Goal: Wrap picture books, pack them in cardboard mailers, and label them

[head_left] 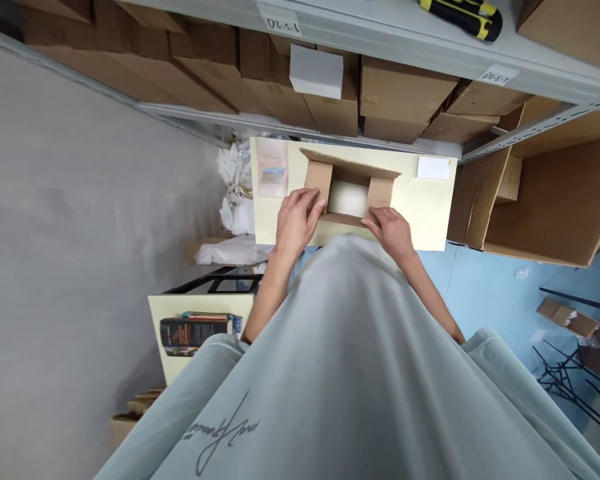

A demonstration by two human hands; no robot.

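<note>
A small cardboard box (349,168) with its flaps raised stands on the pale yellow table in front of me. Something white shows inside; whether it is an item or the table seen through, I cannot tell. My left hand (299,217) grips the near left corner, thumb and fingers around the cardboard. At the near right corner, my right hand (391,230) pinches the box edge. To the left of the box lies a pinkish clear packet (273,168) with a blue strip. A small white box (434,167) sits at the table's far right.
Brown cartons (405,93) fill the shelf behind the table (425,220), and a screwdriver (465,17) lies on the upper shelf. A large open carton (550,200) stands right. Crumpled white packing (237,217) is left, with books (195,333) on a side table nearer me.
</note>
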